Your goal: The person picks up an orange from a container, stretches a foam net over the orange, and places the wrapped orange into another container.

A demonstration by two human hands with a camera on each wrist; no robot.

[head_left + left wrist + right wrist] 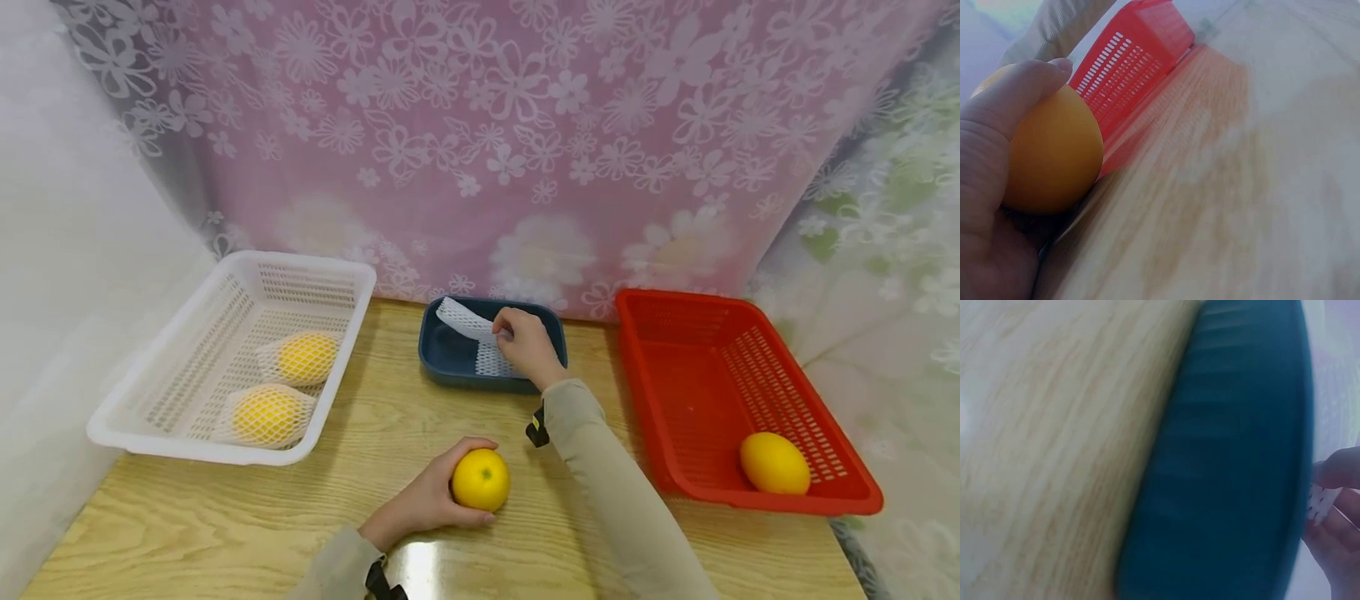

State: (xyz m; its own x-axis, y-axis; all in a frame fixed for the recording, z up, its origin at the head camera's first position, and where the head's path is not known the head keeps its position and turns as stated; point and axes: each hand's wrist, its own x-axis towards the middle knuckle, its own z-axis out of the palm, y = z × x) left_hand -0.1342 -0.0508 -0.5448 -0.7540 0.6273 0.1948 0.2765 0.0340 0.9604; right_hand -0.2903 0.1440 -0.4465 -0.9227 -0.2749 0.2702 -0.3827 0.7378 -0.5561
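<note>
My left hand [432,498] grips an orange [481,480] above the wooden table, with thumb and fingers round its sides. The left wrist view shows the thumb lying across the same orange [1054,150]. Over the blue basin [450,377], my right hand [527,343] pinches a white foam net sleeve [463,319]. Another piece of white foam netting [491,360] shows in the basin below the fingers; whether it is a separate sleeve I cannot tell. In the right wrist view the basin's wall [1229,450] hides part of the right hand [1338,512], and a bit of netting [1319,503] shows between thumb and fingers.
On the left stands a white basket [341,375] with two yellow fruits [270,415] in foam nets. A red basket [652,417] on the right holds one bare yellow fruit [775,463]. A pink flowered cloth [480,167] hangs behind the table [225,517].
</note>
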